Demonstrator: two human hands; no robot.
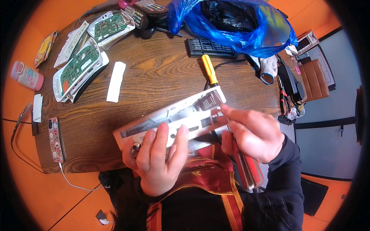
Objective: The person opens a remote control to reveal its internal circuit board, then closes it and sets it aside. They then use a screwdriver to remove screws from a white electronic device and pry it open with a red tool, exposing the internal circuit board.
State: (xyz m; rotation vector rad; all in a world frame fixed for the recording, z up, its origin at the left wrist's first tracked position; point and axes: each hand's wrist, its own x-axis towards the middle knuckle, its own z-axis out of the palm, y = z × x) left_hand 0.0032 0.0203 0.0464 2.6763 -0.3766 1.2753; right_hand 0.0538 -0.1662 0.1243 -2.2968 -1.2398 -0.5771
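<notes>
A white plastic device casing is held tilted in front of me, over the near table edge. Its long side has port openings, and a perforated grille shows inside at its right end. My left hand supports the casing's near left side, fingers closed against its front panel. At the casing's right end, my right hand grips a red-handled pair of pliers. The handles hang below that hand; its fingers and blur hide the tool's jaws. A yellow-handled screwdriver lies just beyond the casing's right end.
A blue plastic bag and a black bit case sit at the back. Opened housings with green circuit boards lie far left, near a white strip. A phone lies left. Gloves and red-handled pliers are right.
</notes>
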